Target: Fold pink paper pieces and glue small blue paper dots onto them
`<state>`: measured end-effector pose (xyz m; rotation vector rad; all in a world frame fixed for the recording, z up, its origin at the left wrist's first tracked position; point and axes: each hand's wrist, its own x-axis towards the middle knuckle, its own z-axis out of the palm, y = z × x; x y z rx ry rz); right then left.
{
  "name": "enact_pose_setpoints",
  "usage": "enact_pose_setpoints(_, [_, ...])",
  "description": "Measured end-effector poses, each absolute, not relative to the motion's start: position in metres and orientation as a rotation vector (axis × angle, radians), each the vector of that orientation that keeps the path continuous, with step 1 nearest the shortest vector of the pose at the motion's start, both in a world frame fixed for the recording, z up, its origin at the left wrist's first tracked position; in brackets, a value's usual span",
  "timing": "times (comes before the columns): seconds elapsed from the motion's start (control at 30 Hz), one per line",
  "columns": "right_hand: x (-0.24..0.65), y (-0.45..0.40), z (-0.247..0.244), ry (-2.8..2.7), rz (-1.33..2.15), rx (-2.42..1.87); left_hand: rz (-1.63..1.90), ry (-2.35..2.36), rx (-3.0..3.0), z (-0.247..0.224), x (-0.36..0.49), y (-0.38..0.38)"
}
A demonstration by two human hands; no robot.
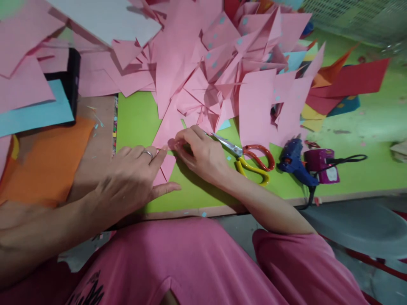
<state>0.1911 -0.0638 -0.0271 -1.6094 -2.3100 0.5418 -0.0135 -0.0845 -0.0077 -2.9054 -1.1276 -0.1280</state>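
A folded piece of pink paper (167, 169) lies on the green table near its front edge. My left hand (130, 178), with a ring on one finger, rests flat over its left part, thumb spread to the right. My right hand (199, 152) is curled at the paper's upper right, thumb and fingers close together near its edge; what lies between the fingertips is too small to make out. Just right of that hand are scissors (237, 151) with one red and one yellow handle, their blades pointing up and left.
Pink sheets and folded pieces (219, 55) are heaped behind the hands. A blue glue gun (294, 163) and a purple box (322, 165) with a black cord stand at right. Orange paper (47, 161) lies left, red paper (356, 80) far right. A grey stool (359, 224) is beyond the table edge.
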Motion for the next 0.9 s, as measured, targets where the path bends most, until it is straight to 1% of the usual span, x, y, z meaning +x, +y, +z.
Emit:
enact_pose_setpoints(0.13, [0.199,-0.078,-0.026,-2.439,0.356,-1.524,-0.079,-1.115,-2.886,-0.006,-0.012,-0.085])
enact_pose_setpoints(0.27, [0.208,-0.095,-0.021,-2.536,0.183,-1.570,0.016,-1.113,-2.933,0.001,-0.013,-0.082])
enact_pose_setpoints(0.47, [0.205,-0.102,-0.025,-2.726,0.134,-1.609,0.085,-1.098,-2.921,-0.002,-0.012,-0.082])
enact_pose_setpoints(0.57, [0.201,-0.100,-0.025,-2.720,0.177,-1.682,-0.016,-1.135,-2.889,-0.012,-0.013,-0.085])
enact_pose_setpoints(0.63, [0.200,-0.097,-0.022,-2.692,0.289,-1.727,-0.079,-1.164,-2.879,-0.014,-0.015,-0.085])
enact_pose_setpoints(0.7, [0.200,-0.094,-0.018,-2.656,0.414,-1.783,-0.065,-1.173,-2.900,-0.012,-0.018,-0.082])
enact_pose_setpoints(0.77, [0.201,-0.092,-0.014,-2.649,0.484,-1.832,0.020,-1.155,-2.927,-0.007,-0.021,-0.079])
enact_pose_setpoints(0.83, [0.200,-0.092,-0.011,-2.688,0.489,-1.851,0.077,-1.132,-2.932,-0.004,-0.021,-0.076])
enact_pose_setpoints(0.9, [0.199,-0.093,-0.010,-2.743,0.463,-1.846,0.031,-1.127,-2.922,-0.007,-0.017,-0.076])
